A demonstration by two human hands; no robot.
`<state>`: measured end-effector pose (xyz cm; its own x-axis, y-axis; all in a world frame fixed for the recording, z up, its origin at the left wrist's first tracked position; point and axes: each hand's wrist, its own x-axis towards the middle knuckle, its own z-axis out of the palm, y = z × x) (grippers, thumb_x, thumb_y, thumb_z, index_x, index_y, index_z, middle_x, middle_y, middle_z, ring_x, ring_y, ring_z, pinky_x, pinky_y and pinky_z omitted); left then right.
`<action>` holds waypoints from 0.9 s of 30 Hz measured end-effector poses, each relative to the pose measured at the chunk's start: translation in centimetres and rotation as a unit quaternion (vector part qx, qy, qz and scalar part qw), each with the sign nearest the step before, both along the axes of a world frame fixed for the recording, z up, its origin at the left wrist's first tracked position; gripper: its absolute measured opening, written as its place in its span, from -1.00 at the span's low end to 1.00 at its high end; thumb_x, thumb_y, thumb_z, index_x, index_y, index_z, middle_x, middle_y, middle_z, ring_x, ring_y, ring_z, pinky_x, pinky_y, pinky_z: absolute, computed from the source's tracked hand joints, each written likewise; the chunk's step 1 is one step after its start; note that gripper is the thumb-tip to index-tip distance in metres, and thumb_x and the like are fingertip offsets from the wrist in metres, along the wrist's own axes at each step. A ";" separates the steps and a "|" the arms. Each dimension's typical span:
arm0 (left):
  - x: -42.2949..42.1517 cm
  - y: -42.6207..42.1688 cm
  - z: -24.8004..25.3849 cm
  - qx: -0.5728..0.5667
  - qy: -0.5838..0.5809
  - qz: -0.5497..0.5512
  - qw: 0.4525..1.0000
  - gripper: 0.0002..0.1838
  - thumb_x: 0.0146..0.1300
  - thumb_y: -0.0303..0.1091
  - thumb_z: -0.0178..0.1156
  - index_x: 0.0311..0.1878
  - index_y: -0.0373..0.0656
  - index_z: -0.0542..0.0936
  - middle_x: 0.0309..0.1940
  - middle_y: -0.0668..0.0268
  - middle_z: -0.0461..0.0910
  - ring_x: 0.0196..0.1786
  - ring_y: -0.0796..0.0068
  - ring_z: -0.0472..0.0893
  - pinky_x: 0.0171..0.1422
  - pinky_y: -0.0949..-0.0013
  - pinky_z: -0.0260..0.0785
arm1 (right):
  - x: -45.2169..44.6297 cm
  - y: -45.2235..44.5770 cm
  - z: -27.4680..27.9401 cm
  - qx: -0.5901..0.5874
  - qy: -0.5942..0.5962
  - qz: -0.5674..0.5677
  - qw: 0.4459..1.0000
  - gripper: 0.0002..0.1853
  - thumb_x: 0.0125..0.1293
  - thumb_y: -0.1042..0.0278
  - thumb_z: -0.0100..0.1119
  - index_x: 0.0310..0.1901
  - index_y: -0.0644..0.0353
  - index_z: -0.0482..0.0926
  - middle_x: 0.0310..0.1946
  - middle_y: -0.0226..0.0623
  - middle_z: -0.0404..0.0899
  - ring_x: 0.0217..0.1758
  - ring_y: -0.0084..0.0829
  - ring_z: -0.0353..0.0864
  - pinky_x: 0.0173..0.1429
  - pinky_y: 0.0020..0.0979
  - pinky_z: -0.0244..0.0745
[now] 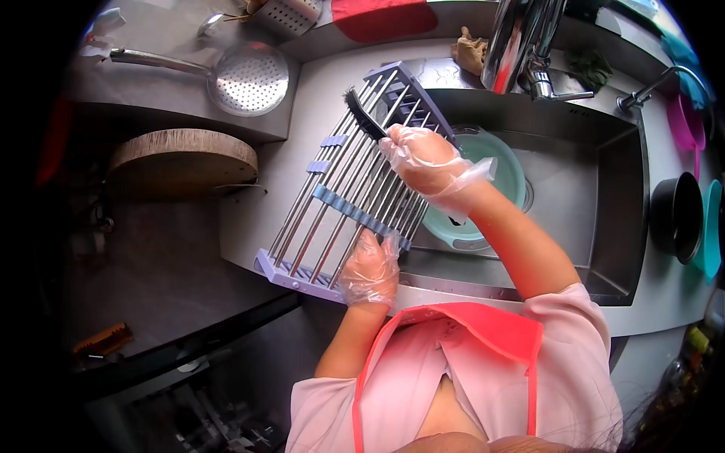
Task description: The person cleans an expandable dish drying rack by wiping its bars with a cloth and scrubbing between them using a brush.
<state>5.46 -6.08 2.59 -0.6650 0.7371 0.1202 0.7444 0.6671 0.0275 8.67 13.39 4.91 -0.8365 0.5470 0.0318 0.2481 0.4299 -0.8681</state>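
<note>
A metal-rod dish rack [343, 219] with pale purple end pieces and blue-grey clips lies tilted across the counter and the sink's left edge. My right hand [427, 158], in a clear plastic glove, is closed around a black scrub brush [365, 117]. The brush's bristled head is over the rack's upper rods. My left hand [370, 264], gloved too, grips the rack's rods near its lower end. Beneath the rack and my right arm, a light green basin [495, 158] sits in the steel sink [563, 170], partly hidden.
A faucet [540, 79] rises behind the sink. To the left are a round wooden chopping board [185, 158] and a perforated skimmer [249, 79]. A black pan [676, 219] and a pink ladle-like item [687, 124] are at the right edge. Red cloth [384, 16] lies at the back.
</note>
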 end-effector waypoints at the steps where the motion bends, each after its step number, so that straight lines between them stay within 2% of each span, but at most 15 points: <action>1: 0.2 0.2 0.5 -0.004 -0.025 0.014 1.000 -0.62 0.07 -0.16 0.27 -0.23 -0.26 0.44 -0.36 -0.10 0.54 -0.26 -0.17 0.54 -0.15 -0.02 0.38 | -0.8 -0.1 -0.9 -0.007 0.005 -0.024 1.000 -0.73 0.38 0.23 -0.19 -0.32 0.27 0.39 -0.52 0.00 0.46 -0.37 0.01 0.48 -0.21 -0.11 0.32; 3: 0.4 0.3 0.5 -0.010 -0.050 0.027 0.998 -0.62 0.07 -0.16 0.26 -0.23 -0.26 0.43 -0.37 -0.10 0.54 -0.27 -0.17 0.54 -0.17 -0.03 0.38 | -1.1 0.0 -1.6 0.018 0.019 -0.035 0.999 -0.72 0.38 0.24 -0.18 -0.35 0.28 0.40 -0.53 0.04 0.47 -0.39 0.03 0.49 -0.23 -0.09 0.32; 5: 0.0 0.0 0.0 0.009 0.018 -0.010 1.000 -0.65 0.08 -0.17 0.26 -0.25 -0.25 0.43 -0.41 -0.08 0.54 -0.30 -0.18 0.54 -0.20 -0.04 0.37 | -1.0 -0.4 -1.6 0.017 0.022 -0.032 0.999 -0.71 0.37 0.24 -0.17 -0.37 0.29 0.41 -0.52 0.05 0.48 -0.39 0.04 0.50 -0.24 -0.10 0.33; 7: -0.1 0.0 -0.1 0.012 0.019 -0.012 1.000 -0.65 0.08 -0.18 0.25 -0.25 -0.25 0.42 -0.40 -0.08 0.54 -0.31 -0.18 0.54 -0.21 -0.03 0.37 | -1.0 -0.6 -0.6 -0.003 0.002 -0.035 0.999 -0.72 0.37 0.26 -0.15 -0.34 0.29 0.46 -0.47 0.09 0.50 -0.34 0.03 0.52 -0.22 -0.17 0.36; 9: 0.3 0.0 0.1 0.008 0.023 -0.018 1.000 -0.66 0.08 -0.19 0.25 -0.26 -0.24 0.42 -0.40 -0.07 0.53 -0.32 -0.18 0.54 -0.22 -0.03 0.37 | -1.4 0.2 0.0 -0.043 -0.008 -0.009 0.999 -0.72 0.38 0.29 -0.12 -0.20 0.35 0.50 -0.42 0.05 0.54 -0.33 -0.10 0.56 -0.16 -0.29 0.39; 11: 0.5 0.4 0.8 -0.011 -0.069 0.050 0.996 -0.67 0.07 -0.20 0.26 -0.25 -0.24 0.43 -0.40 -0.06 0.53 -0.32 -0.18 0.54 -0.21 -0.03 0.37 | -1.7 1.0 0.4 -0.051 -0.014 0.020 0.998 -0.70 0.39 0.31 -0.13 -0.15 0.43 0.49 -0.38 -0.01 0.56 -0.30 -0.20 0.59 -0.10 -0.33 0.41; 13: -0.1 0.0 0.0 -0.003 -0.037 0.024 0.999 -0.66 0.07 -0.20 0.26 -0.25 -0.24 0.43 -0.40 -0.06 0.53 -0.32 -0.18 0.54 -0.21 -0.03 0.38 | -1.9 0.6 -4.6 -0.067 0.031 0.009 0.997 -0.69 0.39 0.31 -0.13 -0.15 0.43 0.49 -0.39 -0.01 0.56 -0.30 -0.20 0.59 -0.09 -0.33 0.42; 15: -0.3 -0.1 -0.2 0.007 -0.007 0.003 1.000 -0.66 0.07 -0.20 0.25 -0.24 -0.24 0.43 -0.39 -0.07 0.54 -0.32 -0.17 0.54 -0.20 -0.03 0.38 | -2.2 0.6 -5.4 -0.080 0.074 0.003 0.994 -0.69 0.39 0.30 -0.13 -0.15 0.42 0.49 -0.40 -0.02 0.55 -0.29 -0.20 0.59 -0.09 -0.34 0.42; 18: 0.4 0.2 0.7 0.013 0.026 -0.018 0.999 -0.66 0.08 -0.20 0.25 -0.23 -0.25 0.44 -0.41 -0.06 0.54 -0.33 -0.18 0.54 -0.21 -0.03 0.38 | -1.2 0.9 -0.5 0.060 -0.001 0.024 0.998 -0.74 0.36 0.28 -0.09 -0.27 0.31 0.50 -0.47 0.05 0.54 -0.35 -0.06 0.57 -0.21 -0.28 0.44; 20: 0.5 0.5 1.1 -0.025 -0.048 0.040 0.998 -0.65 0.08 -0.18 0.25 -0.22 -0.26 0.44 -0.40 -0.06 0.53 -0.32 -0.16 0.54 -0.20 -0.02 0.38 | -1.8 1.6 -0.7 0.098 0.023 0.016 0.995 -0.75 0.34 0.27 -0.06 -0.36 0.29 0.48 -0.47 0.03 0.54 -0.37 -0.04 0.56 -0.28 -0.24 0.42; 21: 0.4 0.3 0.8 -0.025 -0.046 0.042 0.998 -0.65 0.08 -0.18 0.25 -0.22 -0.26 0.44 -0.40 -0.06 0.53 -0.32 -0.16 0.54 -0.20 -0.02 0.38 | -2.4 1.7 -4.1 0.042 0.080 0.009 0.996 -0.77 0.33 0.30 -0.04 -0.37 0.28 0.49 -0.47 0.02 0.54 -0.38 -0.06 0.56 -0.30 -0.24 0.42; 23: -0.1 -0.3 -0.2 0.002 0.016 -0.008 1.000 -0.63 0.08 -0.17 0.25 -0.22 -0.26 0.45 -0.40 -0.06 0.54 -0.30 -0.16 0.54 -0.19 -0.02 0.38 | -1.4 1.2 -5.8 0.042 0.073 -0.014 0.996 -0.83 0.30 0.35 -0.01 -0.38 0.25 0.48 -0.50 -0.01 0.53 -0.44 -0.09 0.55 -0.35 -0.25 0.41; 24: -0.2 -0.2 -0.2 0.005 0.016 -0.003 1.000 -0.63 0.08 -0.17 0.25 -0.22 -0.26 0.45 -0.40 -0.06 0.54 -0.30 -0.16 0.54 -0.19 -0.02 0.38 | 0.0 0.4 -4.1 0.096 0.010 -0.031 0.995 -0.86 0.29 0.38 0.01 -0.39 0.23 0.47 -0.53 -0.04 0.53 -0.48 -0.10 0.54 -0.38 -0.26 0.41; 25: 0.0 -0.1 -0.1 -0.004 -0.006 0.019 1.000 -0.63 0.08 -0.16 0.25 -0.21 -0.26 0.45 -0.39 -0.06 0.54 -0.29 -0.16 0.54 -0.18 -0.03 0.38 | -0.3 -0.2 -4.6 0.125 0.094 -0.068 0.985 -0.86 0.28 0.37 0.04 -0.40 0.20 0.45 -0.60 -0.06 0.50 -0.54 -0.08 0.51 -0.43 -0.23 0.40; 27: 0.7 0.5 1.2 -0.015 -0.033 0.035 0.999 -0.63 0.10 -0.14 0.23 -0.19 -0.24 0.45 -0.39 -0.08 0.54 -0.28 -0.17 0.54 -0.19 -0.06 0.37 | -1.7 0.4 -3.3 0.168 0.095 -0.030 0.981 -0.84 0.27 0.33 0.05 -0.43 0.19 0.42 -0.63 -0.04 0.46 -0.54 -0.05 0.52 -0.44 -0.18 0.40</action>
<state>6.13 -5.57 3.80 -0.7210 0.6909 0.0538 0.6930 0.7189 0.0541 6.94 13.75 1.60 -0.7644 0.5271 0.3712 0.1287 0.6890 -0.7133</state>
